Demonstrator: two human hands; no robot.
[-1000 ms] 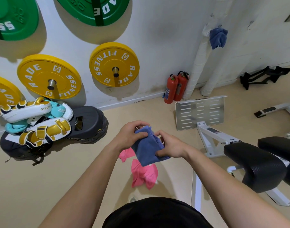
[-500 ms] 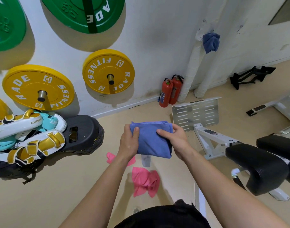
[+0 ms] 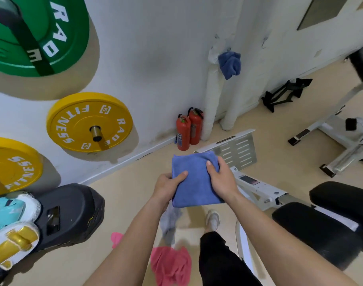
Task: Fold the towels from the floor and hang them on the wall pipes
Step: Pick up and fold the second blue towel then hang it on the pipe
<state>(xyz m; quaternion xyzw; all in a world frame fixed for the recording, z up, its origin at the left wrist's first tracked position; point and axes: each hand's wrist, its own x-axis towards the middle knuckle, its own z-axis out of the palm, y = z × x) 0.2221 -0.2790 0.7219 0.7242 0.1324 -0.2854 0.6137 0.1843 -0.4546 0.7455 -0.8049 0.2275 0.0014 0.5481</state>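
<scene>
A blue towel [image 3: 195, 182], folded into a flat square, is held in the air below the pair of red fire extinguishers [image 3: 186, 131], nearer the camera than they are. It lies between the two hands. The left hand [image 3: 168, 184] grips its left edge about halfway down, thumb laid on top and fingers tucked underneath. The right hand [image 3: 221, 178] grips its right edge close to the upper corner, thumb on the top face and fingers curled round the side. The lower edge of the square hangs free below both hands.

Just right of the extinguishers, two white wrapped wall pipes [image 3: 212, 104] rise from the floor [image 3: 135, 203]; high above the extinguishers, a second blue towel [image 3: 230, 64] hangs bunched on them. Well below the extinguishers, under the held square, a grey towel [image 3: 169, 223] lies crumpled on the floor. Further below again lie a crumpled pink towel [image 3: 170, 265] and, to its left, a small pink piece [image 3: 116, 239]
</scene>
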